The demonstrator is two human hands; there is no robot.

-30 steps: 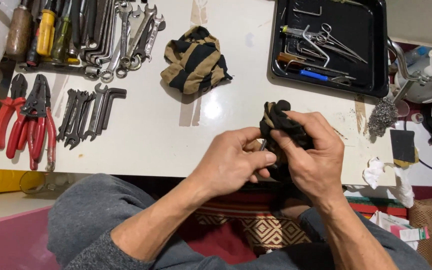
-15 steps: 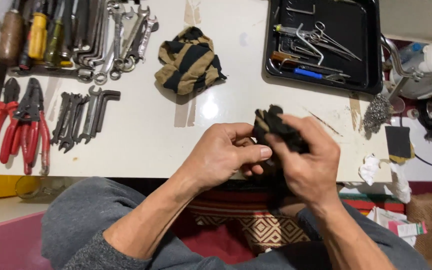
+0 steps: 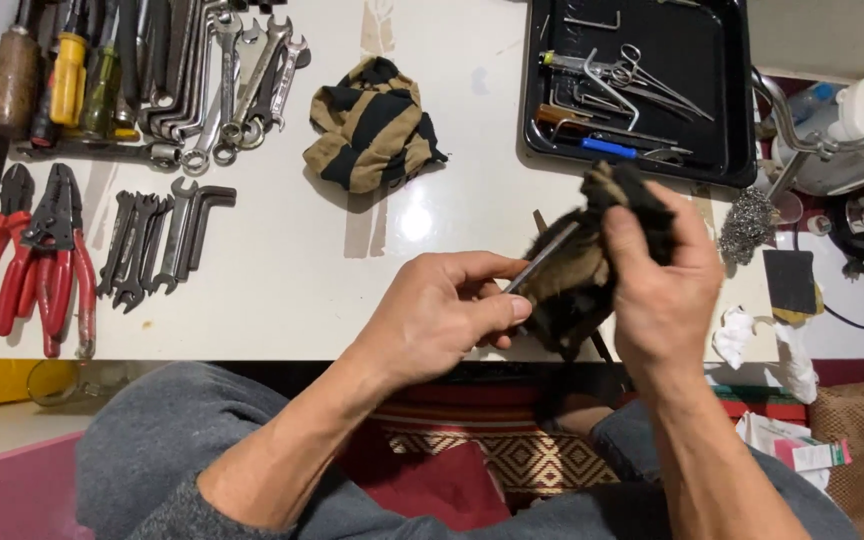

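A black tray (image 3: pixel 738 120) sits at the upper right of the frame on the white glossy worktop (image 3: pixel 282 290); inside it lie thin metal pieces: scissor-like forceps (image 3: pixel 642 75), a bent wire hook (image 3: pixel 607 85), a blue-handled tool (image 3: pixel 607 147) and a brown-handled one, all slim and hard-edged. At centre right the left hand (image 3: pixel 442 315) pinches a flat, narrow metal tool (image 3: pixel 542 255) between thumb and curled fingers (image 3: pixel 512 305); the right hand (image 3: pixel 662 300) closes its fingers around a soft, crumpled tan-and-black rag (image 3: pixel 577 265) that wraps the tool's far end, just above the worktop's near edge. A second striped rag (image 3: pixel 372 125), bunched into a lump, rests at upper centre; to the upper left lie shiny steel spanners (image 3: pixel 242 75) and screwdrivers with yellow and wooden handles (image 3: pixel 42 75); at the left, red-handled pliers (image 3: pixel 37 260) beside dark, dull wrenches (image 3: pixel 162 235). A ball of grey steel wool (image 3: pixel 747 225) lies right of the hands.
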